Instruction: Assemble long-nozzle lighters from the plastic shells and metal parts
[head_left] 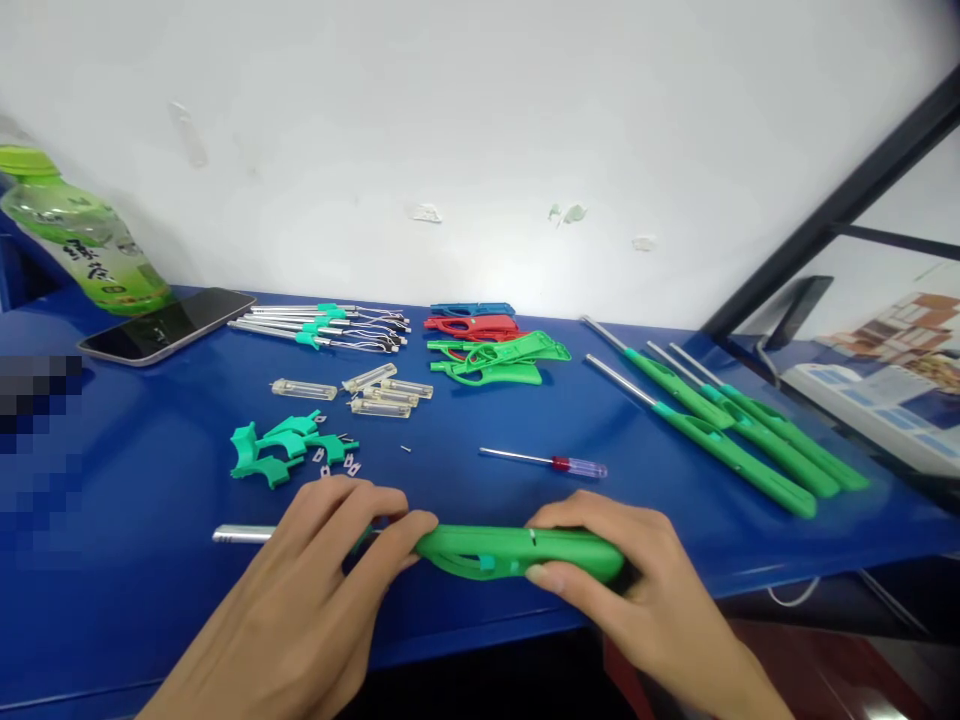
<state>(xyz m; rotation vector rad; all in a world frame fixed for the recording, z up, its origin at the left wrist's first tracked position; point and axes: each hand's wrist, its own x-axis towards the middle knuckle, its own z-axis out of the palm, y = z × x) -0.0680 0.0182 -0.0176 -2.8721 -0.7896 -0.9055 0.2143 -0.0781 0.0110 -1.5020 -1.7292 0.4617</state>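
A green long-necked lighter [480, 545] lies across the front of the blue table, its metal tube pointing left. My left hand [322, 570] is closed around the neck, where tube and handle meet, and hides that joint. Around the handle's right end, my right hand [622, 570] is closed, thumb on the near side and fingers on the far side. A teal trigger piece shows in the handle's opening. Beyond my hands lie a screwdriver [577, 466] with a clear purple-red handle, a small screw [406, 448] and several teal triggers [262, 460].
Several assembled green lighters [735, 470] lie at the right. Farther back are metal tubes with wires [315, 325], clear fuel tanks [382, 400] and coloured handle shells [487, 350]. A phone [169, 325] and a green-capped bottle [82, 240] stand at the back left, before a white wall.
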